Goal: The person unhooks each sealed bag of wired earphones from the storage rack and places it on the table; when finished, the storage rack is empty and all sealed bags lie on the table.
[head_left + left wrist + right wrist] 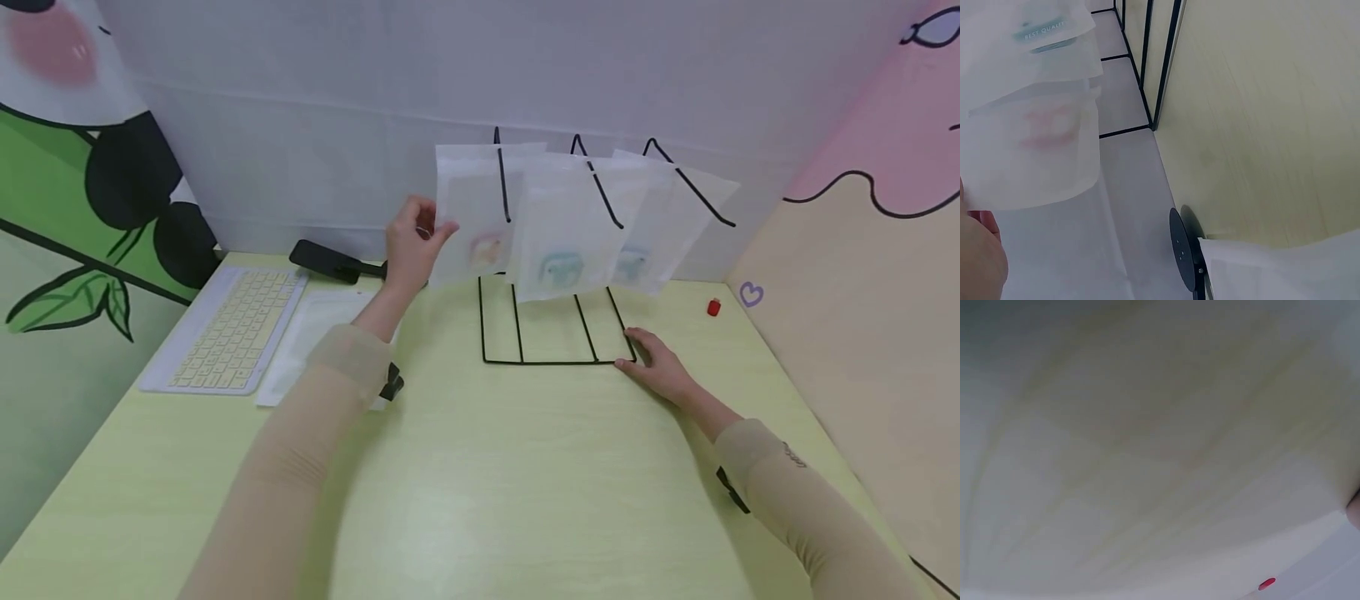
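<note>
In the head view a black wire display rack (555, 363) stands on the table, with frosted plastic bags hanging from its three prongs. My left hand (411, 246) pinches the left edge of the leftmost bag (468, 196), which has a pink-orange print. Next to it hangs the middle bag (573, 225) with a blue-green print, partly covering the right bag (660, 267). At the rack's front right base corner, my right hand (660, 367) holds the wire between thumb and fingers. The left wrist view shows the pink-printed bag (1054, 150) beside the fingers.
A keyboard (232, 333) lies at the left, beside a flat stack of white bags (311, 333). Behind these is a black, paddle-shaped object (326, 260). A small red object (713, 307) sits near the right edge. The curtained wall (315, 167) stands close behind the rack.
</note>
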Available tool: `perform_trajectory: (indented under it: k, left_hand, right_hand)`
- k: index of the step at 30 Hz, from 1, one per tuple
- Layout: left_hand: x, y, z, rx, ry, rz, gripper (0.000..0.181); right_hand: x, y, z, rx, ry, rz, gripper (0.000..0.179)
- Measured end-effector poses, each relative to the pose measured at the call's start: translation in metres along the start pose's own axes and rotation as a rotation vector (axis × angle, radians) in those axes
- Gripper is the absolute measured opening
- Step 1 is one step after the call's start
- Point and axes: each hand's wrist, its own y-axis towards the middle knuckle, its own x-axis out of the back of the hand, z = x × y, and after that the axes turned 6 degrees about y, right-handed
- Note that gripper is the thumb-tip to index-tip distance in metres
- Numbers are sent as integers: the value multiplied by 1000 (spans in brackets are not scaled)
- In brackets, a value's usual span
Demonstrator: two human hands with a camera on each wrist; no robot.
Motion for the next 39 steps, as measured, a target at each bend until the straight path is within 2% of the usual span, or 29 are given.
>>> perform_trajectory:
  k: [6,16,24,31,39]
  left_hand:
    - [-2,-3,-4,5,-35,-39,32]
    - [3,-5,-12,-90,-35,-100,28]
    - [2,-10,-22,-105,-88,-134,23]
    - [0,-14,-31,-143,-81,-173,15]
    - [7,-17,-33,-191,-103,-172,14]
  right_hand:
    - [-1,0,-1,-4,6,4,73]
    - [1,1,0,-8,-4,7,74]
    - [0,1,-1,-12,-12,10,74]
    - [0,0,-1,-12,-6,4,73]
    - [1,1,-2,-9,-11,4,74]
